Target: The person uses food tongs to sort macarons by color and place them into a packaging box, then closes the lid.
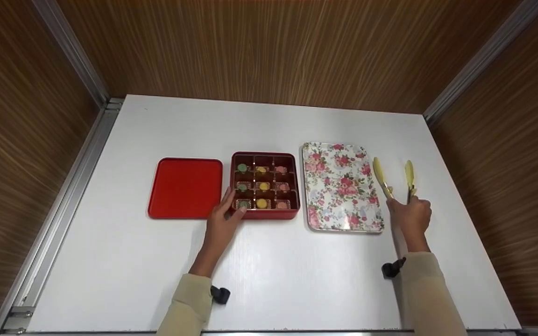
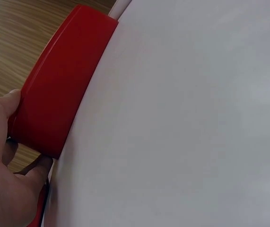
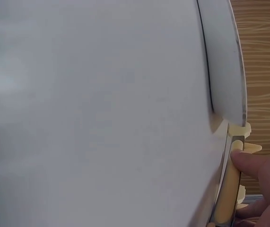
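A red box (image 1: 265, 214) with a dark divided insert stands mid-table. Its compartments hold small round pieces: green (image 1: 242, 167) in the left column, yellow (image 1: 264, 186) in the middle, pink (image 1: 280, 170) at right. My left hand (image 1: 221, 224) holds the box's front left corner, thumb at the front rim and fingers along the left side. The left wrist view shows thumb and fingers at either side of that corner. At the right, my right hand (image 1: 411, 215) grips yellow-tipped tongs (image 1: 378, 172), whose arms are spread apart and point away from me.
A red square lid (image 1: 185, 189) lies left of the box. Between the box and the tongs lies a floral tray (image 1: 343, 186), its raised edge (image 3: 227, 61) near the right hand. Wood-grain panels (image 1: 269, 51) surround the white table (image 1: 269, 275) at the back and sides.
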`<state>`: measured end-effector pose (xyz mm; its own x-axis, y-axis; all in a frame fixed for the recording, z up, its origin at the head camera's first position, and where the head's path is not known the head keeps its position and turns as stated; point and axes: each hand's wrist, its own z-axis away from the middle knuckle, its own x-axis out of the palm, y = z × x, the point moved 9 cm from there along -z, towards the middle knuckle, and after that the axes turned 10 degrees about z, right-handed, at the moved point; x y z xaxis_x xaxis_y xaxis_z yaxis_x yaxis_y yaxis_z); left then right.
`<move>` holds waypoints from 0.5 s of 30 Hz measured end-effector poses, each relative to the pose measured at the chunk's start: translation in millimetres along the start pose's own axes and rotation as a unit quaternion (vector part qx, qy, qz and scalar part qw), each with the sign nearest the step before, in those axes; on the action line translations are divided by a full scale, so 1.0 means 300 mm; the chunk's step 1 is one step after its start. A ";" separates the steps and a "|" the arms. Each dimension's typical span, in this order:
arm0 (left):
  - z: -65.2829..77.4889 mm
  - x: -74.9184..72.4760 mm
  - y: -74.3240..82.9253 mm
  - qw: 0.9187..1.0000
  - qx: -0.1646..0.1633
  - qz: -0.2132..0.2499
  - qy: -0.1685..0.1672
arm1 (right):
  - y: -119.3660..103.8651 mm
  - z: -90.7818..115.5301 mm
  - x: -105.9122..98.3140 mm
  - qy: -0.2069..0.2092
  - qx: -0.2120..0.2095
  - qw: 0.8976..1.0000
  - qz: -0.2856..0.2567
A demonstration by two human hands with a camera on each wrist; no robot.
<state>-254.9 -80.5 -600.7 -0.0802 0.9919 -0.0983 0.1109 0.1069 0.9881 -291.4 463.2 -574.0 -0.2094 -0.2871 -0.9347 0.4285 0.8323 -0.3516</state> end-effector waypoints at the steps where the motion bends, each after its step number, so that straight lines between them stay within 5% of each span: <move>1: 0.000 0.000 -0.001 1.000 -0.001 0.000 0.000 | 0.002 0.001 0.000 -0.001 0.001 1.000 -0.003; 8: -0.001 0.000 -0.001 1.000 -0.005 -0.009 0.006 | 0.008 0.011 -0.019 0.014 0.012 0.999 -0.043; 15: 0.001 -0.017 0.013 1.000 0.000 0.005 0.013 | -0.062 0.044 -0.068 0.080 -0.020 0.995 -0.060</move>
<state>-253.9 -85.2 -596.3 -0.1042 0.9910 -0.0845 0.1111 0.0961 0.9892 -283.4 447.3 -549.2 -0.3952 -0.3098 -0.8648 0.3576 0.8153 -0.4555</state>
